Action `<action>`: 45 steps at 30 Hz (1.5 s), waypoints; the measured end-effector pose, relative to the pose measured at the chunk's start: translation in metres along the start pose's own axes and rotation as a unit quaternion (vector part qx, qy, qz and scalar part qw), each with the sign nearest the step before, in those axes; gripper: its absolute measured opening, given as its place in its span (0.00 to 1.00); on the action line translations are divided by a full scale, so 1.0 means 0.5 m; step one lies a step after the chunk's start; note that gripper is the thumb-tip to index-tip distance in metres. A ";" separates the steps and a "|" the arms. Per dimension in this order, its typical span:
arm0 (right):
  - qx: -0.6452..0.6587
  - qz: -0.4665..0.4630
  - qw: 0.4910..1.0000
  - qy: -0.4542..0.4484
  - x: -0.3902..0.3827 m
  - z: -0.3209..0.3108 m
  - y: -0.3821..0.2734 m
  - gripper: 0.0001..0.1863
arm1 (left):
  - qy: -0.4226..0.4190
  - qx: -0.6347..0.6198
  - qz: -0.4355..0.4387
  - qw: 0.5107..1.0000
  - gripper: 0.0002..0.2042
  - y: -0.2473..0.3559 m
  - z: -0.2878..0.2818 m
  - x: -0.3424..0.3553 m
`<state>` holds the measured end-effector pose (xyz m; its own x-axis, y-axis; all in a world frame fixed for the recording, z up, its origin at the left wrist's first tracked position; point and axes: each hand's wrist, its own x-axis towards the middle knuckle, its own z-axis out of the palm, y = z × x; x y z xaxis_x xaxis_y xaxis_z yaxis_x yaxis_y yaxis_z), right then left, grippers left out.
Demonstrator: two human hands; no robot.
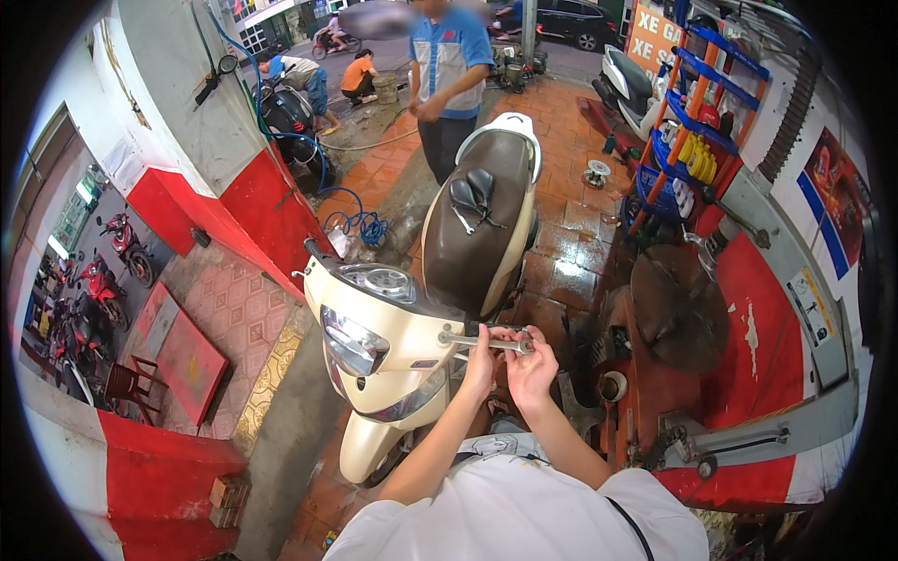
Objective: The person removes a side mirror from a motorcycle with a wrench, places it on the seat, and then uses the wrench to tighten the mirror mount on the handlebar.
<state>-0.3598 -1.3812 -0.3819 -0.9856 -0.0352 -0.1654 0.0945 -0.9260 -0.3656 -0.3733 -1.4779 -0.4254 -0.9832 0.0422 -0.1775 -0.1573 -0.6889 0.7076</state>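
Note:
A cream scooter (440, 323) stands in front of me, its front turned to my lower left. A silver wrench (460, 339) lies across its near handlebar end. My left hand (481, 363) is closed around the wrench's middle. My right hand (531, 372) pinches the wrench's right end with thumb and fingers. Behind the wrench the dark handlebar grip is mostly hidden by my fingers. On the brown seat (496, 159) rest two black rear-view mirrors (473, 193) with bare metal stems.
A person in a blue and grey shirt (449, 56) stands beyond the seat. At right are a blue-shelved rack (692, 122) with bottles, a round dark fan-like disc (678, 304) and a red workbench (636, 402). A blue hose (360, 224) coils left of the seat.

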 end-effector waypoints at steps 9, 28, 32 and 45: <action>0.064 0.014 0.996 0.067 0.103 0.035 0.014 0.23 | -0.103 0.512 0.216 0.825 0.32 0.031 -0.036 -0.062; -0.036 0.004 0.981 0.190 0.161 0.023 0.024 0.16 | -0.047 0.877 0.130 0.460 0.07 0.009 0.004 0.154; -0.058 0.013 0.984 0.168 0.186 0.001 0.034 0.14 | -0.050 0.868 0.150 0.471 0.06 0.016 -0.007 0.157; -0.420 0.333 0.806 -0.252 0.313 0.304 0.328 0.08 | -0.021 0.660 0.281 0.697 0.16 -0.046 -0.096 0.122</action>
<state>-0.5197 -1.5956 -0.3283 -0.5886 -0.7639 -0.2645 0.4788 -0.0658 -0.8755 -0.4252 -1.4943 -0.4854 -0.9214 0.0751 0.3812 0.3329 0.6584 0.6750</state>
